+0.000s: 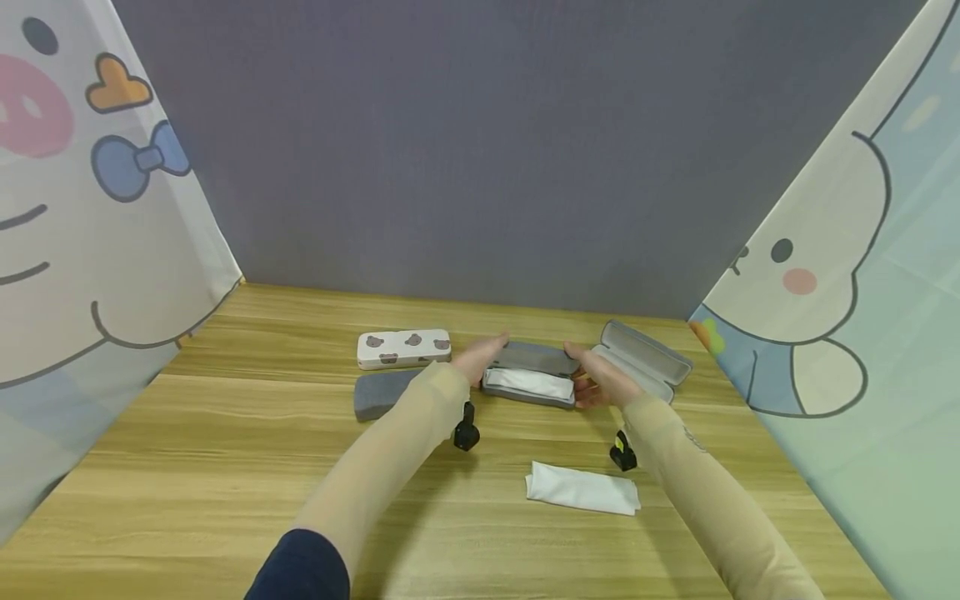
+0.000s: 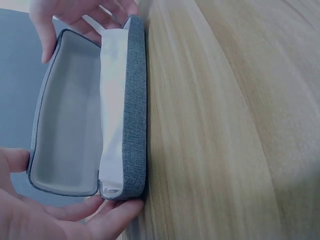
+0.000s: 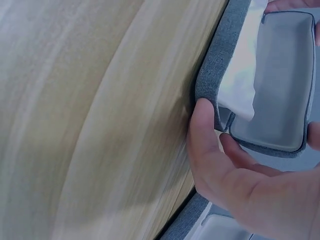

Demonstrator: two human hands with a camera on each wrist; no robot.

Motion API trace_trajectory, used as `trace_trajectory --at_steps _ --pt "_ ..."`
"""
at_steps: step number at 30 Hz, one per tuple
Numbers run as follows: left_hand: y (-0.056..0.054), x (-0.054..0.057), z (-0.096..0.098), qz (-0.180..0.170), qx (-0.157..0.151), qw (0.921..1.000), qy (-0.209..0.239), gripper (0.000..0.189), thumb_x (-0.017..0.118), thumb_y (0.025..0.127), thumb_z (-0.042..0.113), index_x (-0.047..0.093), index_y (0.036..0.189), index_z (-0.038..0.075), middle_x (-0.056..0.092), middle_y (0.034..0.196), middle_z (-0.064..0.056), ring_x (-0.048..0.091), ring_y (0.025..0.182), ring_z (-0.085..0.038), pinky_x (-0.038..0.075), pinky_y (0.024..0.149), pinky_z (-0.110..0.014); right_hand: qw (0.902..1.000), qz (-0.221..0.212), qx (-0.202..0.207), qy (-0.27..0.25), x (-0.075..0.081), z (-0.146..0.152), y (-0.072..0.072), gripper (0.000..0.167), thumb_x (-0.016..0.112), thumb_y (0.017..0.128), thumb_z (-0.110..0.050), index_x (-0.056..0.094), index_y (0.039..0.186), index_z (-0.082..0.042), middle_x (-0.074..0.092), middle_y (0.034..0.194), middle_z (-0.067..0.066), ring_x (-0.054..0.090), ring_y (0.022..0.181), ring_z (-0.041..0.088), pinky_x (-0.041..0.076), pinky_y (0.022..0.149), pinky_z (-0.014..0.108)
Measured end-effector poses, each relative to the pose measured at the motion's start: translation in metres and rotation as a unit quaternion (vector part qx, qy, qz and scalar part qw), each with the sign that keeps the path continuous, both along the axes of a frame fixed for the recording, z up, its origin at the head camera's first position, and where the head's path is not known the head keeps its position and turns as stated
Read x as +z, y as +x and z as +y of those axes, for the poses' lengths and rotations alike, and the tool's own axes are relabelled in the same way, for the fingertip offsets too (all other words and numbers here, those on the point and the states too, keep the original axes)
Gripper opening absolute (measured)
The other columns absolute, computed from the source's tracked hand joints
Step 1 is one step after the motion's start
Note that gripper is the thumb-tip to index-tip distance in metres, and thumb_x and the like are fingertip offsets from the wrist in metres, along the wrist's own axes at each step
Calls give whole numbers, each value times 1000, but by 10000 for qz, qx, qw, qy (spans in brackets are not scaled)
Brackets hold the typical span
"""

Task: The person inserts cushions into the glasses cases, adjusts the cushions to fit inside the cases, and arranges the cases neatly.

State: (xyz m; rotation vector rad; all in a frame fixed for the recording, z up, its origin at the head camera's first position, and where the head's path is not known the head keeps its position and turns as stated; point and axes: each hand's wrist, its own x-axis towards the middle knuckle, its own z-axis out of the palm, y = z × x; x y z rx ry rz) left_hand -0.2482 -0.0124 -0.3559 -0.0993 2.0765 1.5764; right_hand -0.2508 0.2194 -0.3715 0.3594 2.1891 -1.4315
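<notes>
A grey fabric glasses case [image 1: 528, 398] stands with its lid raised on the table, a folded white cloth [image 1: 531, 383] lying inside its base. My left hand [image 1: 478, 360] holds the left end, thumb at the lid's edge and fingers against the base in the left wrist view. At the opposite end my right hand [image 1: 606, 379] grips the same case. The right wrist view shows fingertips [image 3: 202, 112] on the base's corner and the thumb by the lid [image 3: 272, 82]. Part of the left hand is hidden by its sleeve in the head view.
Behind my right hand lies another opened grey case [image 1: 647, 358]. On the left are a closed grey case [image 1: 378, 393], partly covered by my arm, and a white bear-print case [image 1: 401, 348]. A folded white cloth [image 1: 581, 488] lies in front. A grey panel [image 1: 465, 150] stands behind.
</notes>
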Motion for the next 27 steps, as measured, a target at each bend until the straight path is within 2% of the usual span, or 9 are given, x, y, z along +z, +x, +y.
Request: trace_trajectory --at_steps 3,6,14,17,22,27 --pt "2 -1 -2 34 1 10000 10 69 34 99 57 25 153 16 18 161 -13 19 146 -40 25 113 -62 9998 -11 -73 -205 -8 5 -6 90 48 86 -70 35 133 6 44 118 24 55 93 28 55 71 34" --pt "1 -3 -4 57 -39 10000 29 70 36 98 57 25 153 15 18 161 -14 18 146 -40 25 113 -62 9992 -29 -65 -386 -12 6 -7 90 48 87 -69 32 136 5 41 122 25 53 97 29 54 71 32" --pt "0 -5 -7 60 -253 9997 32 68 37 100 52 21 154 14 18 160 -14 18 147 -37 27 114 -58 9987 -44 -185 -473 -24 11 -17 81 51 89 -65 33 132 1 44 114 20 55 88 26 53 65 30" --pt "0 -5 -8 70 -280 9996 51 67 37 101 50 21 154 12 18 160 -15 18 147 -38 27 114 -58 9989 -35 -168 -436 -25 13 -19 82 51 88 -65 33 133 2 44 114 20 55 88 26 53 65 30" --pt "0 -5 -8 66 -256 9994 225 68 39 101 47 20 153 8 16 161 -15 16 148 -37 26 114 -59 9996 33 -81 -270 -23 13 -16 91 53 85 -69 33 135 4 44 115 21 55 89 26 55 67 30" --pt "1 -6 -7 79 -123 9994 303 69 41 101 45 19 153 6 16 161 -14 15 148 -35 25 115 -58 9997 19 -38 -223 -11 7 -7 82 52 90 -61 33 137 4 47 113 21 58 88 26 57 72 31"
